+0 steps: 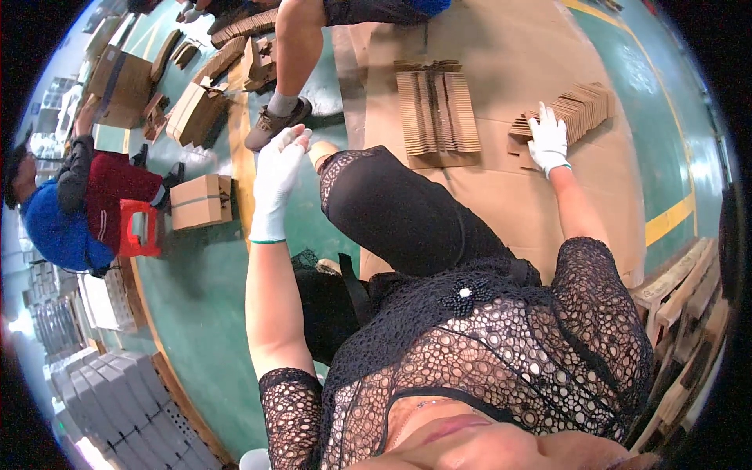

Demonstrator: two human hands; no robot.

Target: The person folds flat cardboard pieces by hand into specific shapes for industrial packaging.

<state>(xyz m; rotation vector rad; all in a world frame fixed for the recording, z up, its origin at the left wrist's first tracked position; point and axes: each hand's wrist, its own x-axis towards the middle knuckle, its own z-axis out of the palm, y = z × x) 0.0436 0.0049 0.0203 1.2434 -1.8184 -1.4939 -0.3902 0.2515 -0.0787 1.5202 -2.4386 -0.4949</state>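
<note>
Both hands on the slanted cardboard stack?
No, only the right hand is at the slanted cardboard stack; the left hand is well off to its left.

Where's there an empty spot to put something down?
On the cardboard sheet: a strip between the middle stack and the right stack, and a patch below them, right of the black-clad leg. The green floor left of the left forearm, below the carton by the red stool, looks bare. It's crowded upper left, with boxes and folded cardboard.

Straight cardboard stack (450, 113) and fanned stack (584, 108) flank a passable gap
</note>
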